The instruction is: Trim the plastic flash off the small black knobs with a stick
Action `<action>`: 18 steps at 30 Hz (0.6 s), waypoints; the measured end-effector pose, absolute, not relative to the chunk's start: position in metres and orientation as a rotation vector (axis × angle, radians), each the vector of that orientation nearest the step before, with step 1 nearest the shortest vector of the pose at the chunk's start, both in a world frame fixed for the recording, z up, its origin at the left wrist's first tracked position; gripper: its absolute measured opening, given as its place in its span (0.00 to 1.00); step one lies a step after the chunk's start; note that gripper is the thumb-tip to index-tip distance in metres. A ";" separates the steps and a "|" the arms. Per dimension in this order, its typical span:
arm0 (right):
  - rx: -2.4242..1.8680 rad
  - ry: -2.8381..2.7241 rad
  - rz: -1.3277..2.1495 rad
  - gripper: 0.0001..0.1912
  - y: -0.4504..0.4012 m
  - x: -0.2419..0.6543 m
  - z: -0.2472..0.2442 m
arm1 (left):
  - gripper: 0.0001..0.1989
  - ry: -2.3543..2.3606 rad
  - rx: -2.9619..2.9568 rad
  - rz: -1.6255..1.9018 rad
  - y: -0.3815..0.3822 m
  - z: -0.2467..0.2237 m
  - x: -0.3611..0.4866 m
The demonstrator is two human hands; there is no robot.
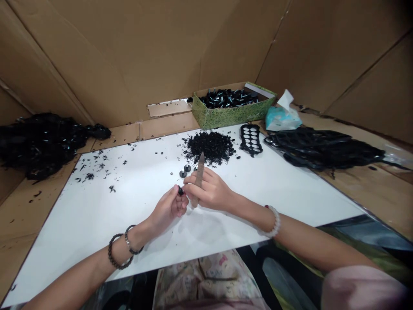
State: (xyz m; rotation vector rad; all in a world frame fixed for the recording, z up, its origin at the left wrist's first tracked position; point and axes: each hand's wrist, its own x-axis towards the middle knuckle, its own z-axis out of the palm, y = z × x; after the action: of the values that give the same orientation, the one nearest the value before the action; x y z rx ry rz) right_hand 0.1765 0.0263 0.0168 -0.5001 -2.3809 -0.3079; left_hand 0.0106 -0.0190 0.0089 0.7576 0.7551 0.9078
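My left hand [171, 202] is closed, pinching a small black round part [180, 190] between thumb and fingertips. Beside it, my right hand [211, 189] is wrapped round a worn knife [199, 172] whose blade points up and away from me. The right fingertips come close to the black part; whether they touch it I cannot tell. Just beyond the hands stand a few black-based screws [183, 174] with metal shanks upright, one partly hidden by the right hand. Behind these lies a heap of small black rings [210, 147] on the white board [155, 172].
A green patterned box [232, 115] full of black screw parts stands at the back. Right of the heap are a black frame with holes [251, 140], a tissue pack [283, 117] and bagged black parts [322, 148]. Black scraps [90, 175] and a black bag [41, 142] lie left.
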 end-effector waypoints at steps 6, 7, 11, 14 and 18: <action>-0.521 -2.446 -0.269 0.09 0.021 0.176 0.024 | 0.18 0.856 0.854 0.910 -0.021 0.011 0.013; -0.533 -2.460 -0.238 0.10 0.021 0.176 0.026 | 0.18 0.852 0.861 0.909 -0.021 0.012 0.013; -0.528 -2.478 -0.182 0.11 0.019 0.176 0.030 | 0.18 0.847 0.900 0.897 -0.020 0.011 0.012; -0.539 -2.422 -0.082 0.08 0.019 0.178 0.032 | 0.16 0.838 0.969 0.861 -0.018 0.007 0.010; -0.612 -2.397 0.209 0.06 0.023 0.184 0.035 | 0.18 0.764 1.081 0.808 -0.016 0.001 0.006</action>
State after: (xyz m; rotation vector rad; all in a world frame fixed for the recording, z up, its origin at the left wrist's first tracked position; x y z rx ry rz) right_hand 0.1842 0.0227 0.0352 -0.6120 -2.3969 0.2088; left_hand 0.0057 -0.0160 0.0014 1.0814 0.7641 0.8075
